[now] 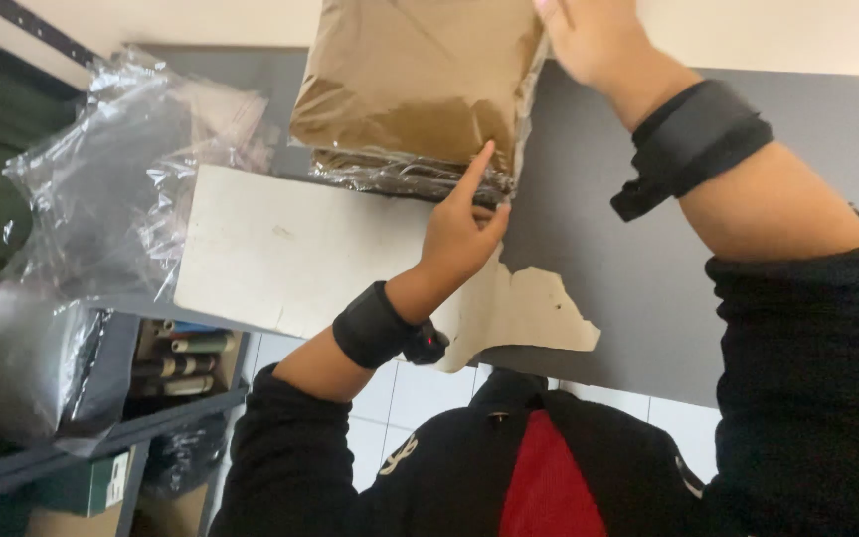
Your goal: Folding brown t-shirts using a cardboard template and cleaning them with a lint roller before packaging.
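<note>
While hands (459, 234) touch packets (415, 85), grey table (628, 259) spreads.

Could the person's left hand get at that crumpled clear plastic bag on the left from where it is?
Probably yes. The left hand is touching the brown packet, while the clear plastic bag lies apart to its left, with only the flat torn cardboard between them.

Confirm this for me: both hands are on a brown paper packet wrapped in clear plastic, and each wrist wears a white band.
Not quite. In the head view both hands, the left hand and the right hand, are on the brown paper packet in clear plastic, but the wrist bands are black, not white.
</note>
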